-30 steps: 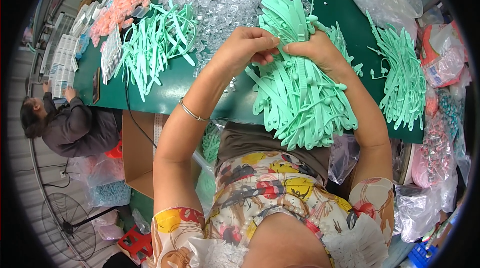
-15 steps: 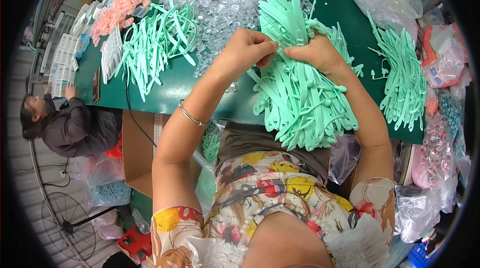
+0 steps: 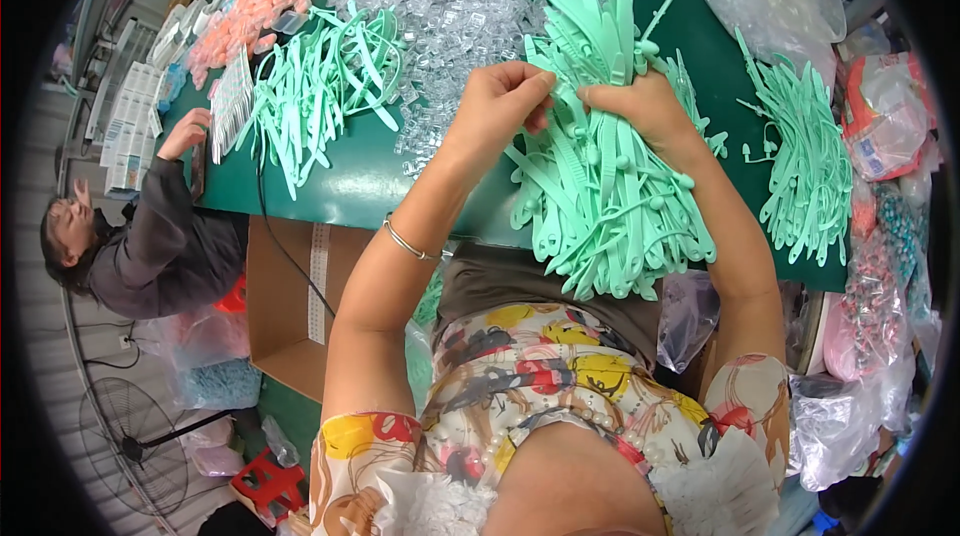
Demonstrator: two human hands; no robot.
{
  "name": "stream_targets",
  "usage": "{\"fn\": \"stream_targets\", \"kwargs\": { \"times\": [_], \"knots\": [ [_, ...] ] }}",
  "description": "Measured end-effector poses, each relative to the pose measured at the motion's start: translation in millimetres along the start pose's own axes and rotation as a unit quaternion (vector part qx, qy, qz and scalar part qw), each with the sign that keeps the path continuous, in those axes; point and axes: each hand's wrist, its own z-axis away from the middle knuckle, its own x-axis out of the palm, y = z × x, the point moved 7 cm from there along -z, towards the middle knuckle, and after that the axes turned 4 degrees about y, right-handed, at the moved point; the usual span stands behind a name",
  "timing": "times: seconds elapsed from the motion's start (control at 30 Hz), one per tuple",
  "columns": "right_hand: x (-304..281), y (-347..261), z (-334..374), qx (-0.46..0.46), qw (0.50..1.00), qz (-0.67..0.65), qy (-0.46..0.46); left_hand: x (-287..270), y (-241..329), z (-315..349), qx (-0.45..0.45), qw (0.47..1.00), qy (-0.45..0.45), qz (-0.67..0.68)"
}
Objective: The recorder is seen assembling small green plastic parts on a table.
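The right hand [image 3: 645, 106] is gripping a thick bundle of mint-green straps [image 3: 615, 201] – it spreads out from this hand toward the body. The left hand [image 3: 508, 101], just beside the bundle, has bent fingers – whether they pinch anything, I cannot tell. Beyond it lie clear plastic pieces [image 3: 455, 11].

Mint-green straps [image 3: 615, 196], dark-green table [image 3: 350, 168], multicoloured floral blouse [image 3: 545, 371]

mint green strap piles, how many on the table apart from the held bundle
3: a left pile beside the clear pieces, a right pile near the table's right end, and a small pile partly hidden behind the right hand. More may be hidden.
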Motion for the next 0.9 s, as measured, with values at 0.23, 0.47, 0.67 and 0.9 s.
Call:
{"fn": "stream_targets", "kwargs": {
  "times": [0.23,0.47,0.67,0.9],
  "knots": [
    [9.8,-7.2,3.2,0.020,0.997,-0.071,-0.018,3.4,-4.4,1.4,0.032,0.997,0.041,-0.059],
    [9.8,-2.6,0.2,0.024,0.998,-0.056,-0.003,3.6,-7.4,-1.6,0.065,0.991,0.030,-0.109],
    [4.5,-0.2,-5.6,-0.030,1.000,-0.001,-0.007,15.1,-24.3,2.9,-0.040,0.984,-0.027,0.173],
    [4.2,-8.1,3.0,-0.011,0.999,-0.034,-0.023,-5.5,-0.7,-5.5,0.080,0.981,0.048,-0.170]
  ]
}}
